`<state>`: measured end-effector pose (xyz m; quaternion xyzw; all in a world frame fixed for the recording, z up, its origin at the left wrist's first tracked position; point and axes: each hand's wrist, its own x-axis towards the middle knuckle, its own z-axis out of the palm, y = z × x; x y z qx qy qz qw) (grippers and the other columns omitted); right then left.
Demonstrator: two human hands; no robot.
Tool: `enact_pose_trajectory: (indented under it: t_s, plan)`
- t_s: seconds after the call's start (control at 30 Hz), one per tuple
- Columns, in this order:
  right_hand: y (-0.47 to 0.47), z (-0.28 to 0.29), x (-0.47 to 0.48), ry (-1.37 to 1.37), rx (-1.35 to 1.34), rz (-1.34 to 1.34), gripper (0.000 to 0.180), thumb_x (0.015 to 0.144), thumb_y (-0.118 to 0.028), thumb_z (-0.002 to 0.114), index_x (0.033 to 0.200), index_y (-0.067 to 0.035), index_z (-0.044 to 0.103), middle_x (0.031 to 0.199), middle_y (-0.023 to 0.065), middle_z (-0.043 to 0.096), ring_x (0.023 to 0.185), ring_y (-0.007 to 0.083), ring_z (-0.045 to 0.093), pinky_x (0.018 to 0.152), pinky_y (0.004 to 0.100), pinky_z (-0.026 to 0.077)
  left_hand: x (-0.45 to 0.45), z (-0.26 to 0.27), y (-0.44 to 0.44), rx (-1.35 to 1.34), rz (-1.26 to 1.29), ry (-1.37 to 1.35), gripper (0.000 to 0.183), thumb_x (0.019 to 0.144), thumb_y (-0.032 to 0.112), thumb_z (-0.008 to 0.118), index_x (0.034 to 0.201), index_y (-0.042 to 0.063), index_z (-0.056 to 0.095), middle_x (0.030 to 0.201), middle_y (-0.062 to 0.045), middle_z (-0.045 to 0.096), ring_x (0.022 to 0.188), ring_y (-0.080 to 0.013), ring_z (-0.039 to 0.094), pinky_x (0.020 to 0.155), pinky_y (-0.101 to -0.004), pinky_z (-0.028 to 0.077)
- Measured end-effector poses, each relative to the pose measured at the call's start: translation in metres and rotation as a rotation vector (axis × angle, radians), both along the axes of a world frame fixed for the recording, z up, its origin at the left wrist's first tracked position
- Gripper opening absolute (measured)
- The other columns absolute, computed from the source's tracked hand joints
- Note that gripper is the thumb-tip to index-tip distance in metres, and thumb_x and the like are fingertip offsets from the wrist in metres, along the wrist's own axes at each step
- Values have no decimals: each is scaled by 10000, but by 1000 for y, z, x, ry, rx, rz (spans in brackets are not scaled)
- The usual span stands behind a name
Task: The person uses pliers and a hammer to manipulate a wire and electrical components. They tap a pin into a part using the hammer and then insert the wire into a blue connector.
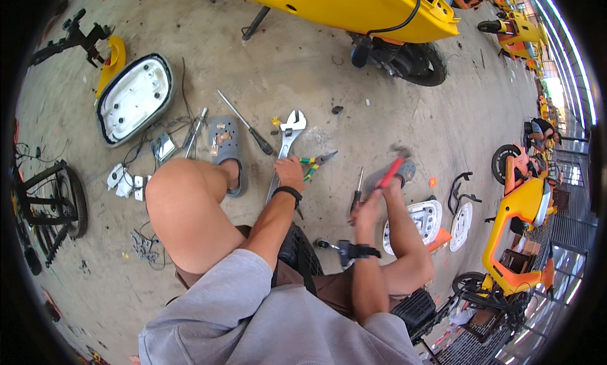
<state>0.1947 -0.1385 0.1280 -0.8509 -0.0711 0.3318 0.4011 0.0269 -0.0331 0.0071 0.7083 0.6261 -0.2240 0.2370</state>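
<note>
My left hand (289, 173) is closed around the handle of a large adjustable wrench (286, 142), whose jaw points away from me over the concrete floor. Green-and-yellow-handled pliers (313, 163) lie just right of that hand. In my right hand (367, 211) is a hammer with a red handle (391, 172); its head is blurred, above my right clog. A small screwdriver (357, 194) lies by the right hand, and a longer black-handled screwdriver (251, 128) lies beyond my left clog. Below the right hand is a ratchet (327, 244), partly hidden by the wrist.
A yellow scooter body (332, 9) stands ahead on its kickstand. To the left are a scooter seat turned underside up (135, 99), cables and a metal rod (197, 130). White plastic covers (422, 223) lie right of my right leg. More yellow scooters and a crouching person (540, 130) are farther right.
</note>
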Motion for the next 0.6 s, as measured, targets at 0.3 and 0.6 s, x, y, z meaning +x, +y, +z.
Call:
enact_pose_trajectory:
  t_s: [0.3, 0.6]
  plan:
    - [-24, -96, -16, -840, 39, 392, 464, 1016, -412, 437, 828, 6, 512, 675, 102, 483, 644, 217, 497, 610, 376, 438, 12, 5, -7, 34, -88, 41, 633, 728, 351, 747, 1209, 63, 454, 1061, -149, 575, 954, -299, 578, 747, -434, 459]
    - [78, 76, 34, -364, 459, 139, 396, 1027, -426, 423, 804, -101, 461, 583, -8, 403, 438, 113, 396, 371, 281, 300, -2, -12, -5, 107, -52, 52, 548, 720, 348, 743, 1119, 84, 475, 1016, -118, 566, 917, -282, 578, 747, -436, 442]
